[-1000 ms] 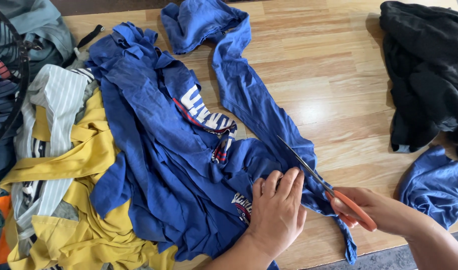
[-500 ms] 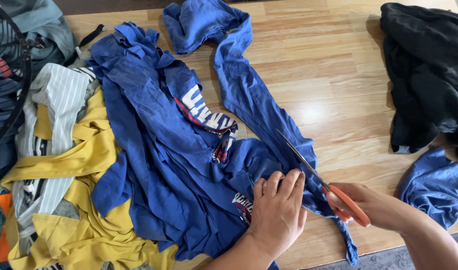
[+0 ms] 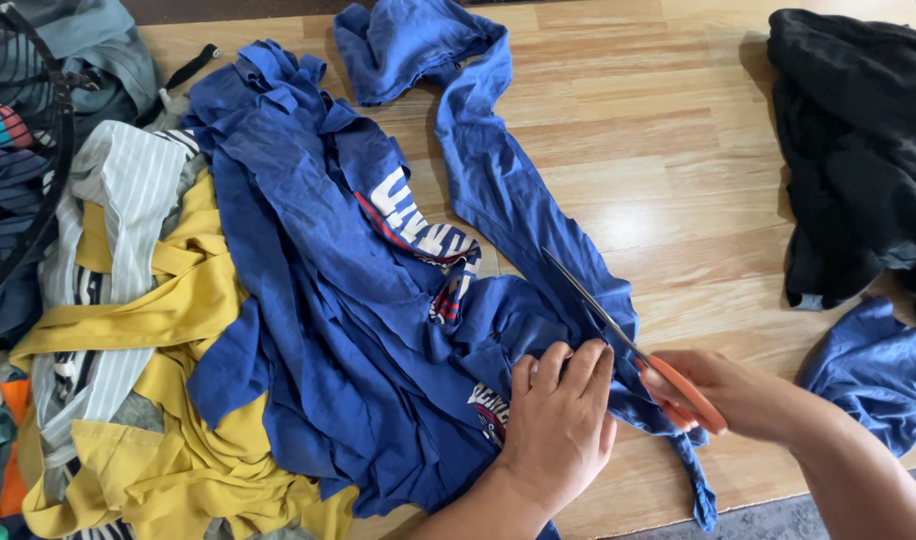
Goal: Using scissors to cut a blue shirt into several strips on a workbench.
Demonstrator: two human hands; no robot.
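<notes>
My right hand (image 3: 723,395) is closed around the orange handles of a pair of scissors (image 3: 628,345), whose dark blades point up and to the left, slightly parted, over a strip of blue cloth. My left hand (image 3: 558,425) lies flat, palm down with the fingers spread loosely, gripping nothing and pressing on the blue T-shirt (image 3: 378,330) just beside the blades, its fingertips almost touching the scissors near the pivot. The shirt is a crumpled, partly cut blue jersey garment with white and red printing showing in two places, spread over the middle of the wooden table (image 3: 678,150). A long blue strip (image 3: 498,170) runs from under the blades up toward the far edge of the table, where it ends in a bunched mass; its lower end trails past my right hand to the near edge. To the left of the shirt, partly under it, lies a heap of yellow fabric (image 3: 158,330) mixed with a grey-and-white striped cloth (image 3: 128,190). At the far left stands a black wire fan guard (image 3: 28,150). On the right, well apart from my hands, sits a pile of black clothing (image 3: 858,140), and just below it a small blue scrap (image 3: 873,370) near my right forearm.
</notes>
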